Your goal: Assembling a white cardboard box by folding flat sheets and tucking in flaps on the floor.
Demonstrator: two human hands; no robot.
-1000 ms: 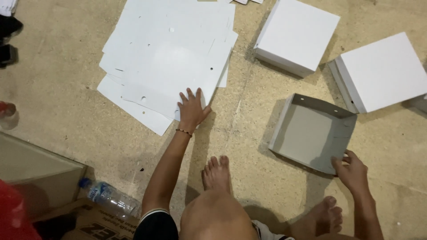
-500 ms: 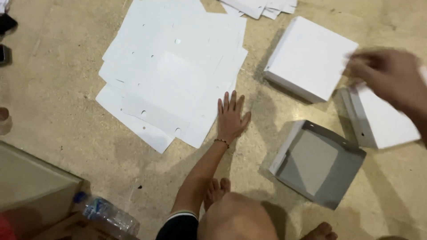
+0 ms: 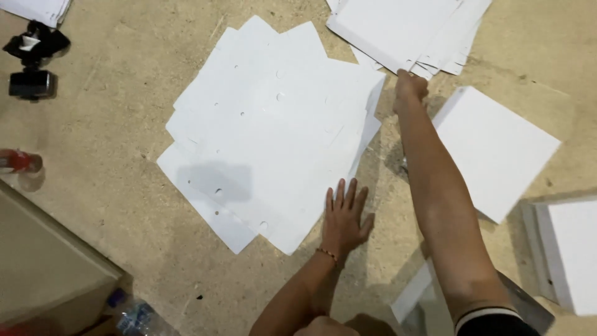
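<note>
My left hand [image 3: 344,214] lies flat, fingers spread, on the floor at the near edge of a big stack of white die-cut card sheets [image 3: 273,130]. My right hand [image 3: 410,86] is stretched far forward, its fingers closed on the corner of a second pile of white sheets [image 3: 404,28] at the top of the view. A folded white box [image 3: 494,149] lies just right of my right forearm. The grey open box half [image 3: 522,308] shows only partly under that arm.
Another white box [image 3: 569,255] sits at the right edge. A black device [image 3: 31,62] and a red-capped object [image 3: 18,162] lie at the left. A brown cardboard box [image 3: 43,267] and a plastic water bottle [image 3: 134,314] are at the lower left.
My right hand left the grey box half, swung up and forward, and now grips the far pile of sheets. The view shifted forward; my left hand stays flat by the big stack.
</note>
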